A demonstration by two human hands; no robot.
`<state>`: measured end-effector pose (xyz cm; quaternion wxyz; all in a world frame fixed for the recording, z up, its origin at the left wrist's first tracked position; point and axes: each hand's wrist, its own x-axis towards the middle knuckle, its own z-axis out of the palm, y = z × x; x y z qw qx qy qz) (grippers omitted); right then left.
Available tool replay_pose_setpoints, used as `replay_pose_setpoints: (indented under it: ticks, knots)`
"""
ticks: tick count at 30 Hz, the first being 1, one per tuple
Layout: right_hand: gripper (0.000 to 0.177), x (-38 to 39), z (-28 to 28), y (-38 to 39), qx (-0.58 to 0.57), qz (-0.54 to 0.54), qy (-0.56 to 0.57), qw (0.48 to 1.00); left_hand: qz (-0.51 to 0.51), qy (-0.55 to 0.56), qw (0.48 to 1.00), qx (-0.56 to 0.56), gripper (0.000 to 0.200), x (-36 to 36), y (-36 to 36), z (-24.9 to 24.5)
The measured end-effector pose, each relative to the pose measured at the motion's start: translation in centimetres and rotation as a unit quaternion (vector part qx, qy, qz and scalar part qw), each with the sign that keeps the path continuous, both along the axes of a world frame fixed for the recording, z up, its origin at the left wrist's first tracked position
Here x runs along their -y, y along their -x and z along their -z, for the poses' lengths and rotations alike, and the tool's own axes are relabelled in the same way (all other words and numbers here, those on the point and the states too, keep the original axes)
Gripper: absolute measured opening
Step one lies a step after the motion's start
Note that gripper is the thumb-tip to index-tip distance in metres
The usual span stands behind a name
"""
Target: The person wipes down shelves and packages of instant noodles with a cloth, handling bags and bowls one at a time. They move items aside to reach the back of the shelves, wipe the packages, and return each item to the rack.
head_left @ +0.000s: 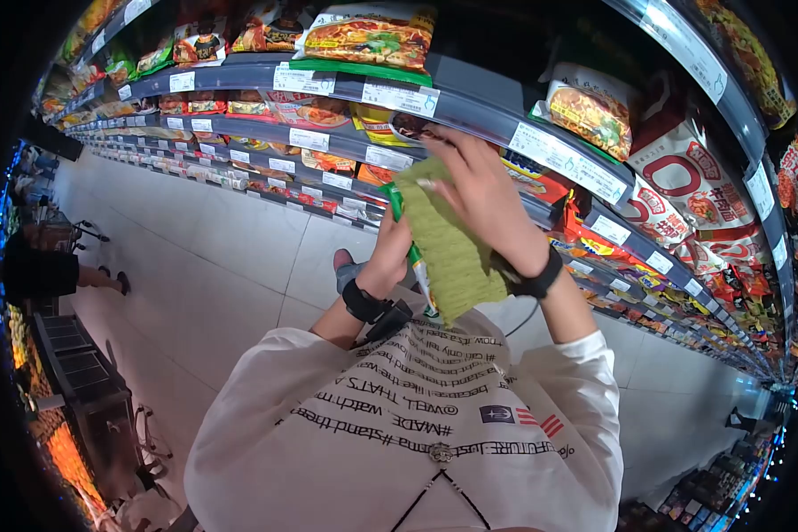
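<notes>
My left hand [388,253] grips the left edge of a green and white packet [421,270], its fingers partly hidden behind it. Over the packet's front lies a folded, textured green cloth [452,253]. My right hand [488,191] is closed on the upper right part of the cloth, fingers bent over it. Both hands are in front of my chest, close to the shelf edge. Black bands circle both wrists.
Shelves [470,111] of packaged noodles with price labels curve across the top and right. Noodle packets [368,40] stand on the upper shelf. A cart [84,372] is at the left, near another person's leg [97,277]. Pale floor tiles [222,257] lie below.
</notes>
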<state>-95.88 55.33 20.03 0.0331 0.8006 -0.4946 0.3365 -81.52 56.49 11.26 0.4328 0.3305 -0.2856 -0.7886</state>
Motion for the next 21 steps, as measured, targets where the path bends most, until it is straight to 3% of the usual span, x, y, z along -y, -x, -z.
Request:
replay_pose_setpoints:
  ticks: [3,6,10,12,13,15,17,19,20,21]
  knots:
    - [0.050,-4.7,1.4,0.4,-0.096,-0.074,-0.091,0.989,-0.031,-0.016,0.999,-0.014,0.032,0.6,-1.5,1.1]
    - [0.060,-7.1,2.7,-0.4,-0.149,-0.015,-0.177,0.973,-0.016,0.001,1.000,-0.004,0.034,0.5,-1.8,0.2]
    - [0.059,-5.9,2.2,-0.6,-0.152,0.061,-0.139,0.977,0.005,0.038,0.999,0.031,0.036,-0.6,-1.2,0.9]
    - [0.064,-5.4,2.1,0.4,-0.037,0.074,-0.108,0.991,0.007,0.086,0.996,0.027,0.037,-0.5,-1.9,-0.7]
    - [0.064,-5.7,1.9,0.8,-0.036,0.076,-0.107,0.991,0.006,0.131,0.991,0.020,0.038,-0.3,-2.4,-1.2]
    - [0.070,-7.1,1.8,1.0,0.094,0.016,-0.086,0.992,0.013,0.158,0.984,0.087,0.041,0.5,-4.5,-1.0]
    - [0.074,-8.6,2.5,0.1,0.124,0.008,-0.081,0.989,0.037,0.104,0.994,-0.019,0.043,0.6,-5.4,-1.8]
    - [0.075,-9.6,2.6,-2.0,0.460,-0.032,-0.095,0.882,0.021,0.103,0.994,-0.030,0.043,0.4,-5.4,-1.3]
    - [0.075,-10.5,3.1,-1.4,0.461,-0.035,-0.096,0.882,0.002,0.107,0.994,-0.025,0.042,0.3,-5.4,-0.5]
    - [0.074,-11.3,3.8,-0.1,0.563,-0.082,-0.271,0.776,-0.016,0.113,0.993,-0.019,0.040,0.3,-5.1,-0.9]
